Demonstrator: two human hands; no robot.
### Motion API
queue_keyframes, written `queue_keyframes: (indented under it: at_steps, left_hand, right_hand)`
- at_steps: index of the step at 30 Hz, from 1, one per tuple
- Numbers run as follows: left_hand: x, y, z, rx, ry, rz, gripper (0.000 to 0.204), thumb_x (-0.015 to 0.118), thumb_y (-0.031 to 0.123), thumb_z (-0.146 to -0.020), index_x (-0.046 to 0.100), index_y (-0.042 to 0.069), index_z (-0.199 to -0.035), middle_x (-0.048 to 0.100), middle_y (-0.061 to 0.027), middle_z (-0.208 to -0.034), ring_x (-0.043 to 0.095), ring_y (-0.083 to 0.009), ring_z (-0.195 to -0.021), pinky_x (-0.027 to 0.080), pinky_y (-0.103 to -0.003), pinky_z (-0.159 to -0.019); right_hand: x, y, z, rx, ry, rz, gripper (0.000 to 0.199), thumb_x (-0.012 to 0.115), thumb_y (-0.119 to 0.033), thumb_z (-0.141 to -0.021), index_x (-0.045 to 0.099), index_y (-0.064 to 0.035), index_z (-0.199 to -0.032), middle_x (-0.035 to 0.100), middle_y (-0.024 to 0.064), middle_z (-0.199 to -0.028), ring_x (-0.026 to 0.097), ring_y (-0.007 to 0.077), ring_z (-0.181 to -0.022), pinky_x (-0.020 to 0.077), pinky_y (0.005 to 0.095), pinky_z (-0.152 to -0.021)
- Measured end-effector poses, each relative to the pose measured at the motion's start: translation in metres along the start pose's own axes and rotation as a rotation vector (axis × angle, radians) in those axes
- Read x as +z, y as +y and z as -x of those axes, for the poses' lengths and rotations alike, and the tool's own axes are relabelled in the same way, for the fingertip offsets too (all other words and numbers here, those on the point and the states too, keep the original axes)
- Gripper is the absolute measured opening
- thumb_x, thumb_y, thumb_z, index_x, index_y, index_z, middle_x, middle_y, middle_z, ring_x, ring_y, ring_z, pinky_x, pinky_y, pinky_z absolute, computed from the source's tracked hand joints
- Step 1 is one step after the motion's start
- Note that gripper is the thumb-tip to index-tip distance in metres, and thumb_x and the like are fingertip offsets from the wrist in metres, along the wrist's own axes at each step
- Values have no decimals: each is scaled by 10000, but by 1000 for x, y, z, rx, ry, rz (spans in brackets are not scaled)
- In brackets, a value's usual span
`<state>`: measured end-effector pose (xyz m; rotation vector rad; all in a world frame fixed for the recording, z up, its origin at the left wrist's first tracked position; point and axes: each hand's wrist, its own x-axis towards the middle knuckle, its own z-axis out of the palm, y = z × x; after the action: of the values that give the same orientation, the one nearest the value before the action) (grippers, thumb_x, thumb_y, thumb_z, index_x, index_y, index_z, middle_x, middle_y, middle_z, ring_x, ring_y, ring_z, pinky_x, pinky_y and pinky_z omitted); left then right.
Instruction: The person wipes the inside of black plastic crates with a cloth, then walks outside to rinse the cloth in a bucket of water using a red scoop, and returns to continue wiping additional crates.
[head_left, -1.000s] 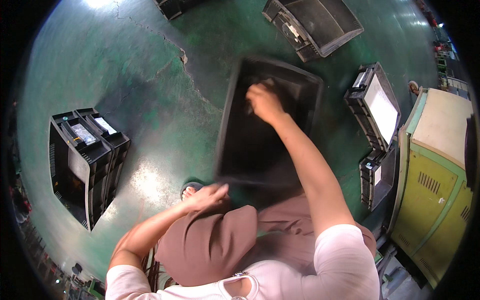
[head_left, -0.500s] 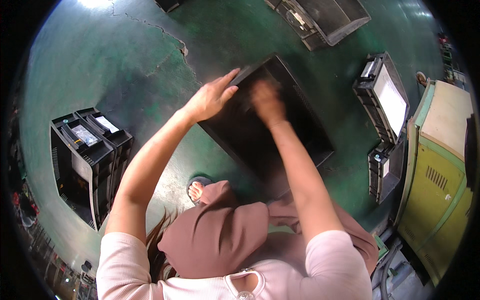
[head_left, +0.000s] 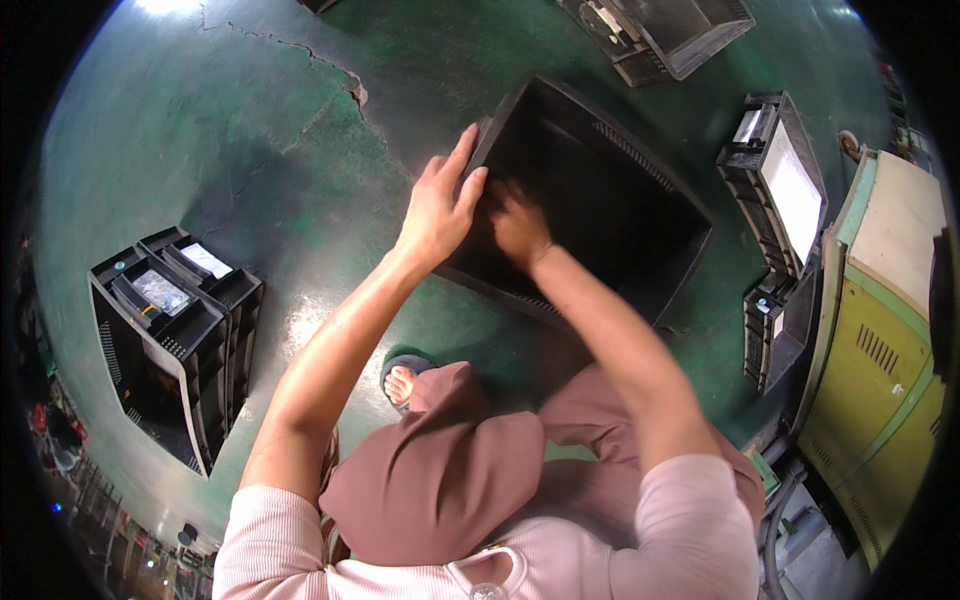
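A black plastic crate (head_left: pixel 610 215) is tilted above the green floor in front of me, its dark hollow inside turned toward me. My left hand (head_left: pixel 440 205) holds its left end wall, with the thumb and a finger stretched along the rim. Inside the crate, close to that same wall, is my right hand (head_left: pixel 520 230). Its fingers are dark and smeared, so what they touch or hold does not show.
Black crates with pale labels (head_left: pixel 160 290) stand at the left. More crates (head_left: pixel 765 190) stand at the right, one with a white sheet, beside a yellow-green metal cabinet (head_left: pixel 865 350). Another crate (head_left: pixel 690 45) lies at the far right. A crack (head_left: pixel 355 90) runs across the floor.
The crate has turned, its far right corner swinging outward to the right. My right hand has moved down and slightly left inside it. My left hand has shifted a little right along with the wall.
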<state>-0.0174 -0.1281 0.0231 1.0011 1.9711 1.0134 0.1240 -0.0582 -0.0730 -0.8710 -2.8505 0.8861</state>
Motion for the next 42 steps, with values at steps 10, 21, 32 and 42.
queue_keyframes:
  at_steps: [10,21,32,42]
  left_hand:
    - [9,-1,-9,65,96,-50,499,477,248,-900,345,165,-1373,536,-180,-861,541,-291,-797,423,-356,-768]
    - [15,8,-2,29,30,43,506,488,211,-889,345,136,-1368,528,-211,-882,535,-340,-786,435,-399,-751]
    - [11,-1,-7,57,108,53,482,492,254,-892,384,110,-1339,554,-211,-943,549,-349,-879,422,-383,-806]
    - [17,3,-13,24,124,-45,476,482,325,-893,396,195,-1342,577,-206,-940,561,-333,-872,428,-380,-802]
  right_hand:
    - [-44,22,-66,39,231,572,253,510,-109,-773,612,-85,-1003,468,81,-1135,453,269,-1070,473,399,-802]
    - [-77,106,20,1047,330,274,490,580,-253,-758,478,-51,-1192,543,162,-1126,554,331,-1001,480,412,-818]
    - [-39,23,-57,74,0,176,323,641,-71,-677,620,-10,-993,442,155,-1284,477,338,-1123,449,431,-881]
    - [-49,2,-9,-89,-621,81,271,528,-60,-757,600,-40,-1017,479,150,-1256,464,309,-1160,440,432,-897]
